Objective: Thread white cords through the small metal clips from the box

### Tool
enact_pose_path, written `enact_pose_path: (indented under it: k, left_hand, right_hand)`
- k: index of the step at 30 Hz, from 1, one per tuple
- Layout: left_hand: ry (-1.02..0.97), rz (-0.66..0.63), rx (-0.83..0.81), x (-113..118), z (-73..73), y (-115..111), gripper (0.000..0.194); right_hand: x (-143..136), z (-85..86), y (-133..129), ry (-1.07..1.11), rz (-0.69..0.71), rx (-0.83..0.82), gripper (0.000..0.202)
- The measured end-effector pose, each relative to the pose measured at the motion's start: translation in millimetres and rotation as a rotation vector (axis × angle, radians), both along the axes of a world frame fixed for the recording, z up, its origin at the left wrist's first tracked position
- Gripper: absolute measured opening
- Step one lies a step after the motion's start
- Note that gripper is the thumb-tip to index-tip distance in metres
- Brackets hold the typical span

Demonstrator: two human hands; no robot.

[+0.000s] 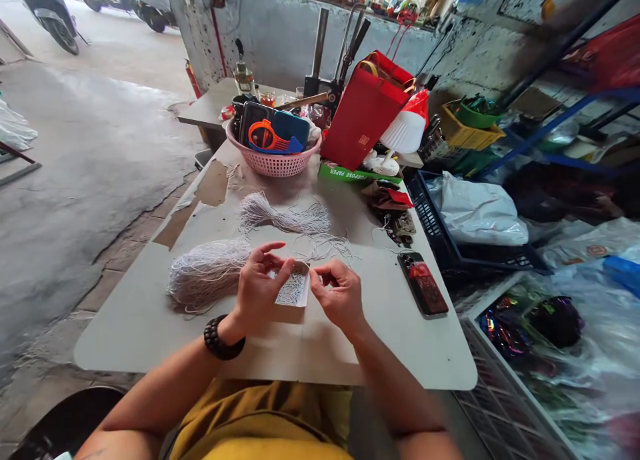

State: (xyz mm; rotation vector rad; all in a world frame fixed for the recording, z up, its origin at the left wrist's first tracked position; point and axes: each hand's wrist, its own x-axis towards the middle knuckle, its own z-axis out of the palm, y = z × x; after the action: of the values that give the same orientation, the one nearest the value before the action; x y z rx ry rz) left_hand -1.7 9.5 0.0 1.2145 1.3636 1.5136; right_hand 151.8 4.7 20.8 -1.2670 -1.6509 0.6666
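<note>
My left hand (260, 283), with a dark bead bracelet (216, 340) on its wrist, is closed in a pinch over a small open box (303, 296). Small white pieces (289, 291) fill the box. Facing it, my right hand (340, 292) pinches with thumb and forefinger at the box's right edge. A thin white string seems to run between the fingertips; its ends are too fine to make out. Loose white strings (327, 247) lie just behind the hands. A thick bundle of white string (205, 273) rests left of my left hand, and another bundle (283, 215) lies farther back.
A phone (424, 285) lies near the table's right edge. At the back stand a pink basket (275, 161) of tools and a red paper bag (363, 113). Right of the table are a dark blue crate (440, 237) and plastic-wrapped goods (605, 313).
</note>
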Motion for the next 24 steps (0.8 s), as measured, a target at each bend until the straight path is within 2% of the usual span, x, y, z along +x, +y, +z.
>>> enact_pose_path:
  k: [6,10,12,16,20,24]
  left_hand:
    - [0.249,0.058,0.116,1.7,1.8,-7.0,0.030]
    - [0.265,-0.010,0.134,4.1,-0.7,-10.5,0.030]
    - [0.174,-0.058,0.117,5.1,-4.4,-10.0,0.032]
    - [-0.157,-0.194,0.013,5.6,-6.5,-4.9,0.044]
    - [-0.434,-0.309,-0.221,4.2,0.3,-0.3,0.050]
    - [-0.637,-0.322,-0.369,4.1,4.5,1.3,0.055]
  right_hand:
    - [-1.4,0.1,-0.3,0.035,0.001,-0.019,0.017]
    - [-2.7,-1.4,0.8,0.161,0.031,-0.109,0.014]
    - [-3.3,-3.7,2.7,0.287,0.036,-0.190,0.014]
    - [-3.6,-8.1,7.6,0.487,0.058,-0.335,0.015]
    - [-5.4,-8.9,9.2,0.581,0.062,-0.320,0.012]
    - [-9.1,-9.6,7.2,0.610,0.095,-0.296,0.010]
